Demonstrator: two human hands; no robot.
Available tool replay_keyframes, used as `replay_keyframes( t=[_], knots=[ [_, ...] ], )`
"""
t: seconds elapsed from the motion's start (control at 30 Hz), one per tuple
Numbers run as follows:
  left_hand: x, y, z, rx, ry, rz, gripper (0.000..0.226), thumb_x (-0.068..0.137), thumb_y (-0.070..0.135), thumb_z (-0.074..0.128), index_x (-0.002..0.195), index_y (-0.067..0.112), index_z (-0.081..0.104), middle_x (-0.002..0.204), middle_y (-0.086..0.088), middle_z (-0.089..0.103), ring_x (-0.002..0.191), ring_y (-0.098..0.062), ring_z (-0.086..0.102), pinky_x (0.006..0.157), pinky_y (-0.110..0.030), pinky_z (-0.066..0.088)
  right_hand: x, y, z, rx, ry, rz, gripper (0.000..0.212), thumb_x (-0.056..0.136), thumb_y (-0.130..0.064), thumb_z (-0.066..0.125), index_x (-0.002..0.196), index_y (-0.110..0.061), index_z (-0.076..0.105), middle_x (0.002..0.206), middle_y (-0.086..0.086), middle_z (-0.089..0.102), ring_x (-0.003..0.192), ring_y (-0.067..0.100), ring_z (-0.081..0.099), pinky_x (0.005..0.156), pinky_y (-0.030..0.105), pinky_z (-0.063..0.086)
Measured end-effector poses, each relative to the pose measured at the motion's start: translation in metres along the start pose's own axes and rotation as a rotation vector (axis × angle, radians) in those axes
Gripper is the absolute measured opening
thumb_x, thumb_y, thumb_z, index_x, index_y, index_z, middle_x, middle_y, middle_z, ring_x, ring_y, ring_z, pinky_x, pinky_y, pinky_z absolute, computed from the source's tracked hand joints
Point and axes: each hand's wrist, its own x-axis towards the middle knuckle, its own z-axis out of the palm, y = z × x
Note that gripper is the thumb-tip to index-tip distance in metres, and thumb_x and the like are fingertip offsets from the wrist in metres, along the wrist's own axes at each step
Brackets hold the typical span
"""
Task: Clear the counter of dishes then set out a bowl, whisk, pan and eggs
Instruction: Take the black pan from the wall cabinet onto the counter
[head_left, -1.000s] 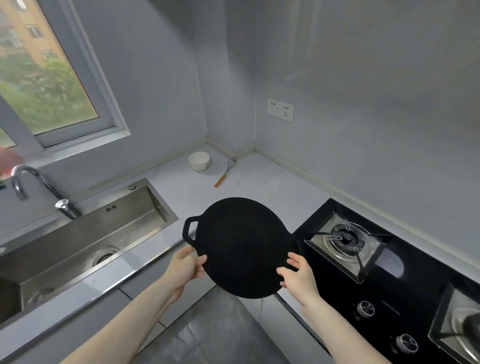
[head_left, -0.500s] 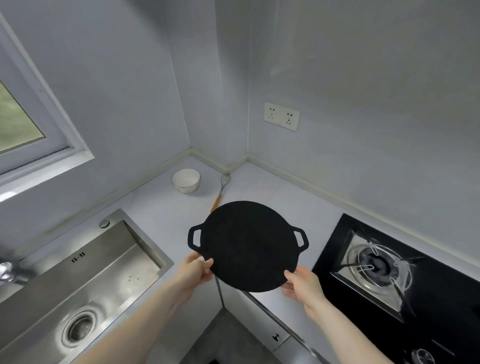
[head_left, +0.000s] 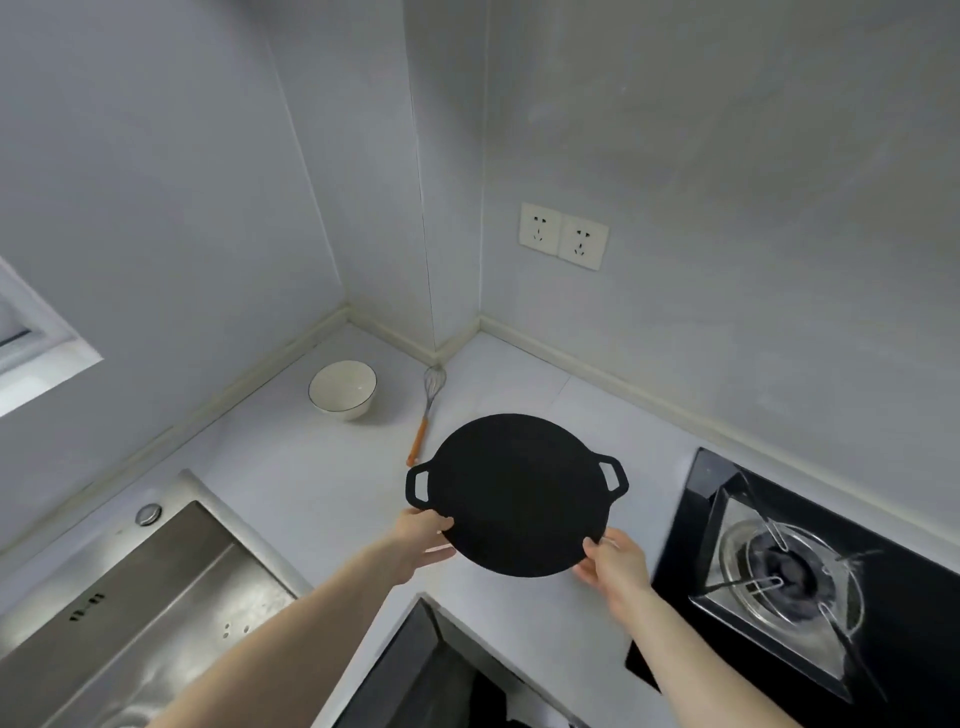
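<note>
Both hands (head_left: 423, 538) (head_left: 615, 564) pinch the pan (head_left: 511, 493) by its near rim. Looks stiff and heavy; I'd grip the loop handles (head_left: 418, 486) instead.

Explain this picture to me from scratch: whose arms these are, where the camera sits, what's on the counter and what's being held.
There is no machine here. The camera sits on a person's head and looks forward and down, so the two bare arms coming in from the bottom are that person's own. The left hand and the right hand each grip the near edge of a flat round black pan with two small loop handles. It is held over the pale counter. Further back, near the corner, a white bowl stands on the counter, and a whisk with an orange handle lies beside it. A steel sink is on the left, a gas stove on the right. No eggs are in view.
</note>
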Motion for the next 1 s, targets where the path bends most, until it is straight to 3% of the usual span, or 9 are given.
replay_keyframes(
  t=[0.17, 0.33, 0.57, 0.67, 0.8, 1.0],
  knots=[
    [0.037, 0.036, 0.007, -0.044, -0.035, -0.044, 0.026, 0.095, 0.010, 0.055, 0.119, 0.008, 0.063, 0.117, -0.009, 0.072, 0.102, -0.026, 0.073, 0.076, -0.036, 0.062, 0.042, -0.025, 0.016, 0.029, 0.021, -0.014, 0.028, 0.100, 0.004, 0.054, 0.117, -0.017, 0.063, 0.106, 0.008, 0.073, 0.090, 0.025, 0.073, 0.067, 0.029, 0.058],
    [0.067, 0.057, 0.019, -0.045, -0.063, -0.058, 0.026, 0.095, 0.009, 0.054, 0.119, 0.009, 0.065, 0.115, -0.008, 0.073, 0.103, -0.026, 0.073, 0.088, -0.041, 0.061, 0.083, -0.033, 0.020, 0.040, 0.065, 0.027, 0.030, 0.100, 0.003, 0.055, 0.124, -0.012, 0.062, 0.105, 0.007, 0.073, 0.087, 0.026, 0.072, 0.073, 0.035, 0.059],
    [0.104, 0.070, 0.028, -0.073, -0.068, -0.093, 0.032, 0.091, 0.008, 0.058, 0.123, 0.010, 0.061, 0.124, -0.007, 0.068, 0.108, -0.027, 0.070, 0.087, -0.042, 0.062, 0.122, -0.048, 0.033, 0.041, 0.087, 0.047, 0.038, 0.099, 0.004, 0.055, 0.132, -0.014, 0.062, 0.097, -0.002, 0.069, 0.085, 0.025, 0.068, 0.080, 0.039, 0.060],
    [0.115, 0.074, 0.031, -0.086, -0.053, -0.098, 0.034, 0.089, 0.009, 0.060, 0.123, 0.011, 0.059, 0.128, -0.007, 0.064, 0.109, -0.027, 0.068, 0.089, -0.043, 0.061, 0.135, -0.051, 0.039, 0.040, 0.104, 0.064, 0.035, 0.099, 0.005, 0.055, 0.126, -0.017, 0.062, 0.095, 0.000, 0.068, 0.081, 0.025, 0.066, 0.081, 0.040, 0.059],
    [0.126, 0.080, 0.032, -0.107, -0.063, -0.101, 0.042, 0.086, 0.009, 0.063, 0.127, 0.013, 0.056, 0.135, -0.007, 0.059, 0.116, -0.029, 0.064, 0.093, -0.044, 0.060, 0.146, -0.054, 0.045, 0.020, 0.101, 0.077, 0.029, 0.098, 0.005, 0.055, 0.117, -0.014, 0.064, 0.094, 0.005, 0.069, 0.085, 0.028, 0.067, 0.067, 0.032, 0.059],
    [0.132, 0.093, 0.032, -0.067, -0.034, -0.084, 0.040, 0.090, 0.006, 0.062, 0.129, 0.013, 0.055, 0.135, -0.003, 0.049, 0.128, -0.027, 0.052, 0.101, -0.045, 0.054, 0.161, -0.058, 0.062, -0.047, 0.074, 0.113, 0.031, 0.093, 0.009, 0.057, 0.114, -0.013, 0.064, 0.100, 0.008, 0.066, 0.098, 0.030, 0.067, 0.085, 0.039, 0.059]
  ],
)
